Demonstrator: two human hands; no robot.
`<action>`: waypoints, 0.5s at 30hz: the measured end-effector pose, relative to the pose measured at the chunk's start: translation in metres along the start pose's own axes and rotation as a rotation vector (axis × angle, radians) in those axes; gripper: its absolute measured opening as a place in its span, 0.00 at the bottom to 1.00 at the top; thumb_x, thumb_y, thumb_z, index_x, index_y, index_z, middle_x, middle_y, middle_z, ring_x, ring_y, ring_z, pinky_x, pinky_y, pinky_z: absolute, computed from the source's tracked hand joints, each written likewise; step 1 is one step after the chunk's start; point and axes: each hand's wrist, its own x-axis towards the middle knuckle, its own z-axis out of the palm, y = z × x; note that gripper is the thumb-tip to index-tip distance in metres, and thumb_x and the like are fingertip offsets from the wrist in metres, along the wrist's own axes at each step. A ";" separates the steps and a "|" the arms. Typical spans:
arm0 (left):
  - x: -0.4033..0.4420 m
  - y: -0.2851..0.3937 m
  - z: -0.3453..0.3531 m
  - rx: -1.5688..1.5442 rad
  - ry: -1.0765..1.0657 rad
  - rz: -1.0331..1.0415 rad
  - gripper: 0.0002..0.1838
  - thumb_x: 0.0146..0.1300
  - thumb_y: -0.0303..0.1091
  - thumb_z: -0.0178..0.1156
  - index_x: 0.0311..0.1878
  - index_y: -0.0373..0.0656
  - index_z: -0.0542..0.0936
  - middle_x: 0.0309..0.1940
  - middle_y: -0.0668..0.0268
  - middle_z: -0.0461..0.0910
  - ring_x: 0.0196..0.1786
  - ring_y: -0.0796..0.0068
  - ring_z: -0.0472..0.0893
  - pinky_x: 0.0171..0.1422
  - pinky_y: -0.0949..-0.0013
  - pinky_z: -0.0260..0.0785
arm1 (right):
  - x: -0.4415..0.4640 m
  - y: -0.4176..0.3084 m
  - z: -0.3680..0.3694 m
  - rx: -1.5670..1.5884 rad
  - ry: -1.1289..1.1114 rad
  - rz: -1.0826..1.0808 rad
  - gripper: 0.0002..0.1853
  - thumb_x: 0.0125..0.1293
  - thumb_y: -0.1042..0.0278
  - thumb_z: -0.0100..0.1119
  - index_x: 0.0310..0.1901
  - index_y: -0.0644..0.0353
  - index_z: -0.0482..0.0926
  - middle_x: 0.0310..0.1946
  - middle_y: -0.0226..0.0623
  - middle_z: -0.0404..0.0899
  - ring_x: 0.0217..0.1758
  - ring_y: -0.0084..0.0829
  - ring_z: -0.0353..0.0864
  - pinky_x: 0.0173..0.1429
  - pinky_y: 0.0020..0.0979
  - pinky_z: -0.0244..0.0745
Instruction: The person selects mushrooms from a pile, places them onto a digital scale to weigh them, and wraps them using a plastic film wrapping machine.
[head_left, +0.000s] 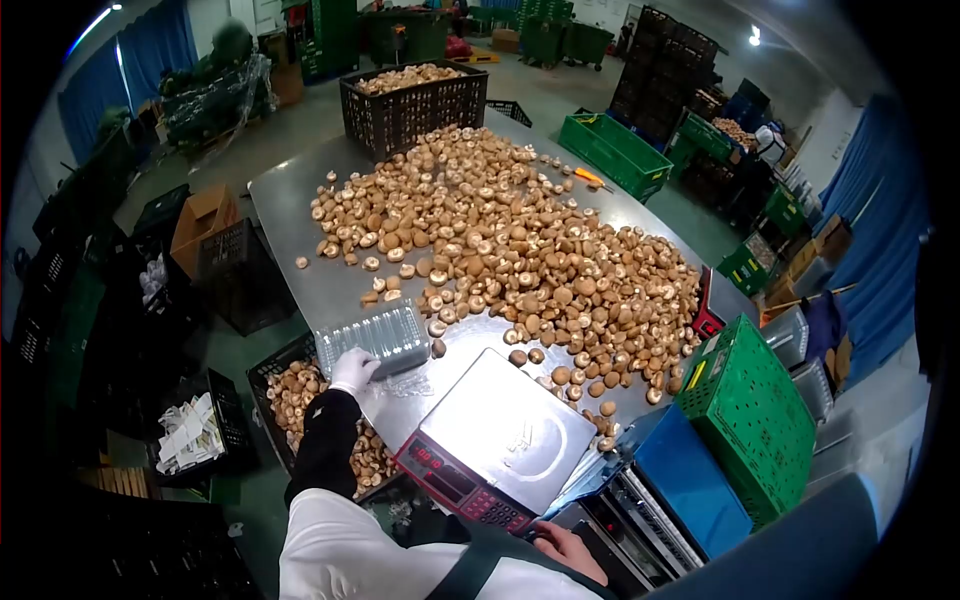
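My left hand [355,370], in a white glove, has its fingers closed on the near end of a stack of clear plastic trays [385,338] lying on the metal table [290,195]. My right hand [570,553] is bare, with curled fingers, low at the front corner of a weighing scale [515,430]; anything in its grasp is hidden. The scale has a bare metal plate and a red keypad panel with lit digits. Beyond it spreads a large heap of brown mushrooms [540,260].
At the table's far end stands a black crate [415,110] of mushrooms. An orange-handled tool [592,178] lies near a green crate [615,155]. On the right are an upturned green crate [750,420] and a blue-topped machine [690,485]. Below left sits another mushroom crate [295,400].
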 end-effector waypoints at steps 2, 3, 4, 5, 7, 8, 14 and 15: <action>0.006 -0.002 -0.004 0.067 -0.028 0.111 0.09 0.58 0.40 0.60 0.35 0.47 0.84 0.35 0.62 0.80 0.42 0.57 0.80 0.47 0.57 0.73 | 0.004 -0.006 0.005 0.037 -0.036 0.046 0.25 0.70 0.60 0.52 0.61 0.70 0.69 0.48 0.53 0.79 0.50 0.39 0.80 0.56 0.32 0.73; 0.006 -0.004 0.000 0.062 -0.035 0.111 0.09 0.58 0.40 0.60 0.35 0.47 0.84 0.35 0.62 0.80 0.42 0.57 0.80 0.47 0.57 0.73 | 0.005 -0.010 0.007 0.036 -0.034 0.054 0.25 0.70 0.60 0.52 0.61 0.70 0.69 0.48 0.53 0.79 0.50 0.39 0.80 0.56 0.32 0.73; 0.007 -0.005 0.003 0.202 -0.013 0.199 0.09 0.59 0.40 0.59 0.36 0.47 0.84 0.35 0.63 0.79 0.41 0.58 0.80 0.45 0.57 0.73 | 0.006 -0.014 0.008 0.024 -0.040 0.072 0.25 0.70 0.60 0.52 0.61 0.70 0.69 0.49 0.53 0.79 0.51 0.40 0.80 0.57 0.32 0.72; 0.008 -0.006 0.006 0.344 0.010 0.288 0.09 0.59 0.40 0.59 0.37 0.48 0.83 0.35 0.64 0.79 0.41 0.59 0.80 0.43 0.58 0.73 | 0.007 -0.017 0.009 0.013 -0.046 0.088 0.25 0.70 0.59 0.51 0.61 0.70 0.68 0.49 0.54 0.78 0.52 0.40 0.80 0.57 0.33 0.72; 0.001 -0.005 -0.001 0.328 -0.006 0.343 0.08 0.60 0.39 0.58 0.39 0.49 0.82 0.35 0.66 0.78 0.40 0.61 0.79 0.42 0.60 0.73 | 0.009 -0.018 0.011 -0.034 -0.045 0.079 0.25 0.70 0.59 0.51 0.61 0.69 0.68 0.50 0.54 0.78 0.53 0.41 0.79 0.58 0.33 0.72; -0.003 -0.005 -0.003 0.233 0.048 0.384 0.08 0.60 0.39 0.58 0.38 0.49 0.82 0.35 0.66 0.78 0.40 0.61 0.79 0.42 0.60 0.73 | 0.011 -0.018 0.011 -0.081 -0.048 0.064 0.25 0.70 0.59 0.51 0.62 0.69 0.68 0.51 0.54 0.78 0.54 0.42 0.79 0.59 0.33 0.71; -0.007 -0.006 0.007 -0.018 0.203 0.300 0.06 0.58 0.36 0.61 0.31 0.46 0.83 0.31 0.66 0.79 0.39 0.60 0.79 0.44 0.62 0.72 | 0.015 -0.016 0.023 -0.115 -0.024 -0.003 0.24 0.71 0.58 0.51 0.62 0.68 0.68 0.52 0.55 0.77 0.56 0.44 0.77 0.60 0.34 0.70; -0.004 -0.005 0.005 -0.018 0.207 0.299 0.06 0.58 0.36 0.61 0.31 0.46 0.83 0.31 0.66 0.79 0.39 0.60 0.79 0.44 0.62 0.72 | 0.016 -0.019 0.023 -0.118 -0.023 -0.006 0.24 0.71 0.58 0.51 0.62 0.68 0.68 0.52 0.55 0.77 0.56 0.44 0.77 0.60 0.34 0.70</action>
